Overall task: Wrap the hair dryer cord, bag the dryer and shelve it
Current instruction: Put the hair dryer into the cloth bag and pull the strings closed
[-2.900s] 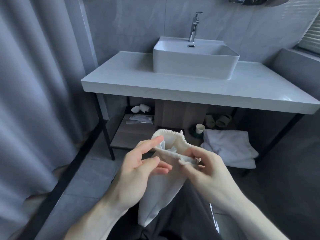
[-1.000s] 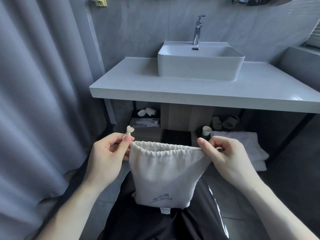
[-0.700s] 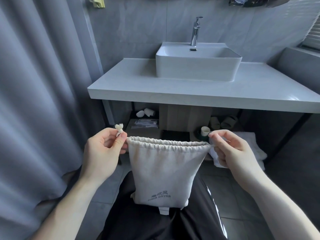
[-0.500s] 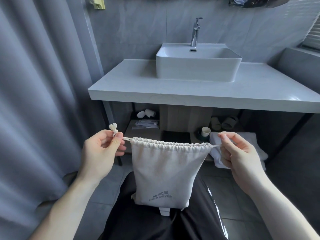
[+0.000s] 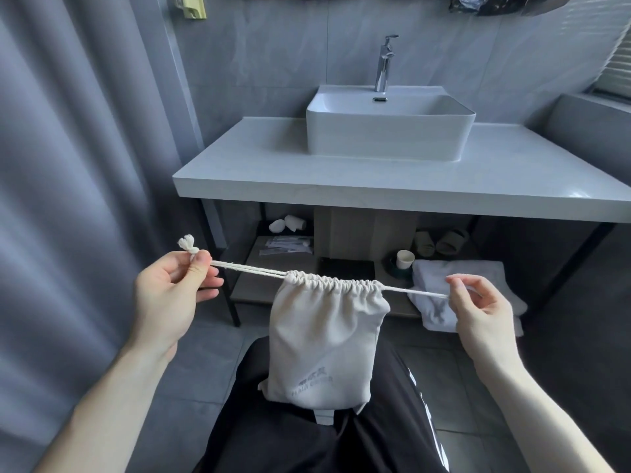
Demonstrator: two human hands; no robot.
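Head view: I hold a cream drawstring bag at centre frame, its mouth gathered tight, hanging over my dark trousers. My left hand, at nine o'clock of the bag, pinches the knotted cord; my right hand, at three o'clock, pinches the other cord end. The washbasin sits at twelve o'clock.
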